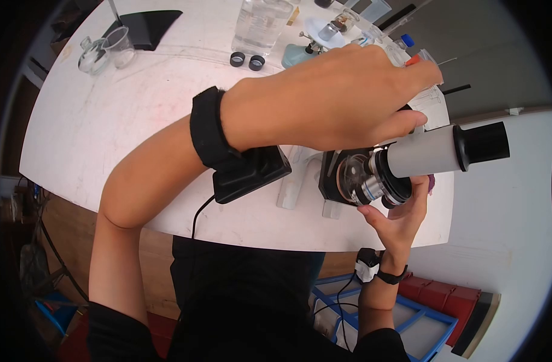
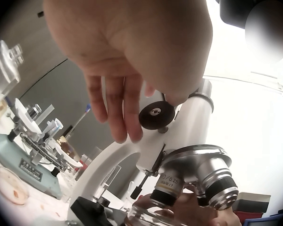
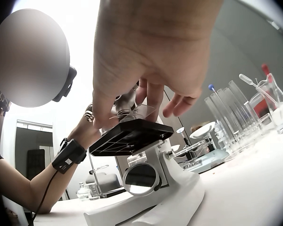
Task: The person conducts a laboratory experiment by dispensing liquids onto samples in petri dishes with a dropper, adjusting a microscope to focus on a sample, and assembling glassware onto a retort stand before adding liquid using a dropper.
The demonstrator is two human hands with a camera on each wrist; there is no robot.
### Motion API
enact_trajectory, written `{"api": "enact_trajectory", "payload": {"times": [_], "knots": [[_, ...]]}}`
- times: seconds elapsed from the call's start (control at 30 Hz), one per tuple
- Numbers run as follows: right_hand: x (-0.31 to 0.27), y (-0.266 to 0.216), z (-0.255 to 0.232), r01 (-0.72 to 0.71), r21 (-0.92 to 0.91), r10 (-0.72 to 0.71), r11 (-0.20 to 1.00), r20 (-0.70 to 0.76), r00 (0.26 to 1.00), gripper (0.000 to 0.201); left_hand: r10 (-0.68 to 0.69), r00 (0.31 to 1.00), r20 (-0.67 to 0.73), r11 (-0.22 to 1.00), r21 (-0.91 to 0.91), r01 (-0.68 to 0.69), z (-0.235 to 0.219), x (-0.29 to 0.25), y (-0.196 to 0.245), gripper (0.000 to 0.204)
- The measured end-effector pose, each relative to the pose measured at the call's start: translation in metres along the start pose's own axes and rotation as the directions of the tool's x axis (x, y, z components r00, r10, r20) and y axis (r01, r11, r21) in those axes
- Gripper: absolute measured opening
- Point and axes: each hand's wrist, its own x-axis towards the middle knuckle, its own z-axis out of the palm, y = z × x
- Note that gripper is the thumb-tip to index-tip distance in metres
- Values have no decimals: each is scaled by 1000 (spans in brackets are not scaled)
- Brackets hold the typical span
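A white microscope point(image 1: 423, 151) with a black eyepiece stands near the table's right end. My left hand point(image 1: 330, 96) reaches over its arm. In the left wrist view the thumb and index fingertip meet the upper edge of the black focus knob point(image 2: 155, 115); the other fingers hang down beside it. Below the nosepiece and its objectives point(image 2: 167, 186), a clear round dish point(image 1: 351, 172) lies on the black stage point(image 3: 132, 136). My right hand point(image 1: 402, 220) holds the dish at its side, thumb on the near edge, fingers partly hidden behind the objectives. A round mirror point(image 3: 140, 179) sits beneath the stage.
A pale green balance point(image 2: 26, 160) stands behind the microscope, with a shallow dish point(image 2: 10, 186) beside it. Farther back are a large clear bottle point(image 1: 261, 27), black caps point(image 1: 256, 63), a plastic cup point(image 1: 120, 48) and a small glass bottle point(image 1: 92, 57). Test tubes point(image 3: 231, 113) stand upright.
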Motion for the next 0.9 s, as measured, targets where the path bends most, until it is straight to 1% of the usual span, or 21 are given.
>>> {"api": "enact_trajectory", "payload": {"times": [0.03,0.07,0.1,0.13,0.17,0.2,0.23,0.3,0.33,0.4,0.43,0.5,0.7,0.77,0.9], "knots": [[0,4,-5,122,-24,-122,992,0,993,77,-1,1000,-1,1000,1,1,0,-1,-2,33],[-1,7,-9,242,-48,-242,969,3,970,71,60,997,-40,998,-7,-60,1,-2,-5,35],[-2,9,-12,242,-47,-242,969,4,970,71,121,990,-79,992,-12,-122,2,-3,-7,37],[-4,11,-15,199,-48,-200,979,-22,979,67,120,989,-80,992,-12,-122,3,-4,-9,37],[-6,13,-17,156,-48,-158,987,-49,986,64,182,974,-136,983,-11,-185,4,-4,-11,39],[-6,15,-19,155,-49,-157,987,-50,986,64,242,951,-191,969,-7,-248,6,-5,-12,42],[-7,17,-21,168,-58,-171,984,-49,984,61,243,951,-190,968,-9,-249,7,-5,-11,42],[-7,18,-21,181,-67,-184,981,-51,982,59,205,967,-151,977,-26,-211,6,-5,-9,52],[-7,17,-21,181,-70,-184,981,-42,982,57,206,967,-150,977,-27,-212,4,-4,-7,52],[-5,16,-19,181,-74,-184,981,-32,982,55,135,988,-72,985,-102,-142,0,-3,-5,57],[-5,16,-18,182,-65,-184,981,-37,982,54,136,988,-71,985,-101,-142,1,-2,-6,57],[-5,17,-17,183,-57,-186,981,-42,982,53,195,973,-127,974,-92,-207,5,-1,-10,59],[-6,17,-16,171,-44,-173,984,-73,982,52,175,980,-98,980,-78,-183,3,0,-8,56],[-7,14,-15,113,-8,-113,994,-66,991,51,176,979,-101,980,-78,-184,3,-1,-9,55],[-7,13,-14,102,-13,-102,995,-70,992,52,174,980,-95,980,-82,-182,3,0,-9,53]]}}
